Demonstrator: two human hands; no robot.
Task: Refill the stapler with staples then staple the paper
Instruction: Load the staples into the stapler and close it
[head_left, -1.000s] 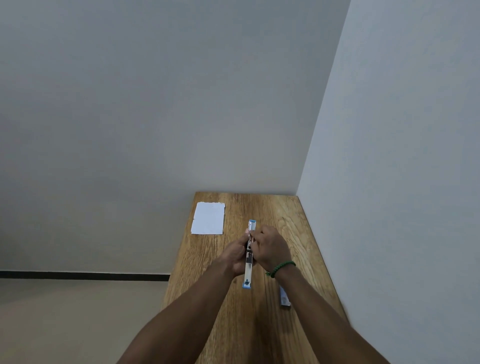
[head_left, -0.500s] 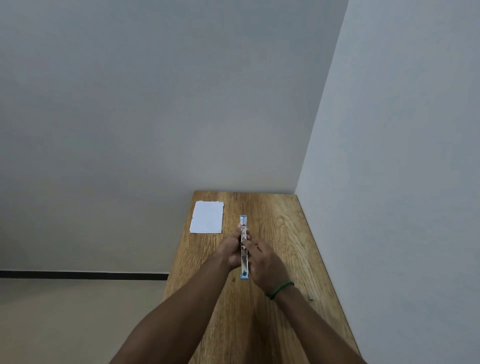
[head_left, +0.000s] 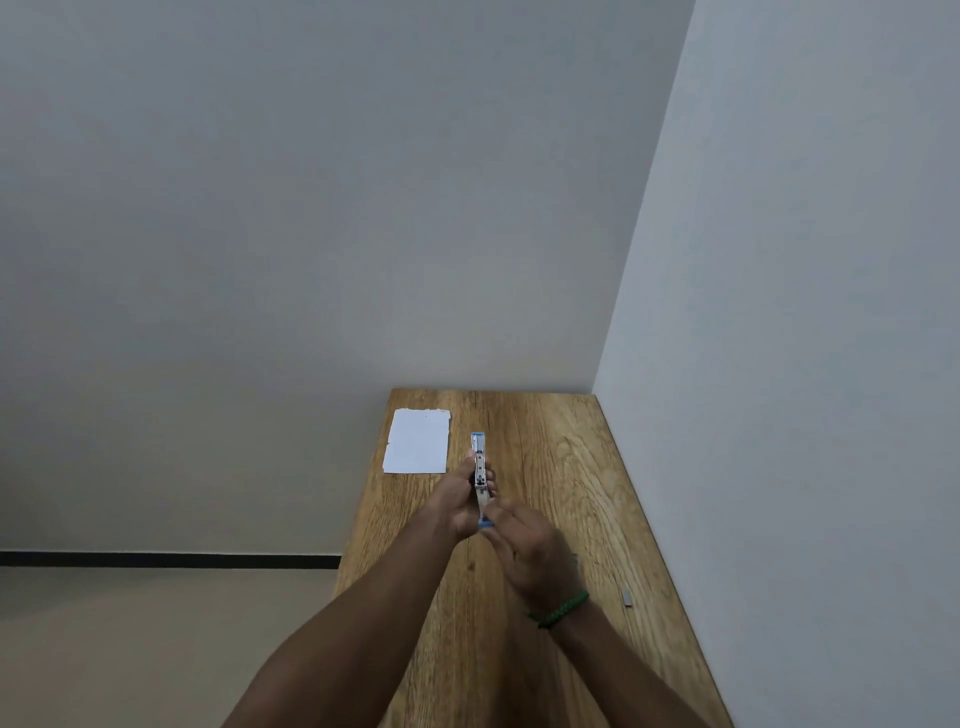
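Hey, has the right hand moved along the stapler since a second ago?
Yes. The right hand has slid back toward the person, farther from the paper, and now pinches the near end of the stapler.

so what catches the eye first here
The opened stapler at mid-table: the left hand grips it, and the blurred right hand is at its near blue end. A white paper lies far left on the table, and a green bracelet circles the right wrist.
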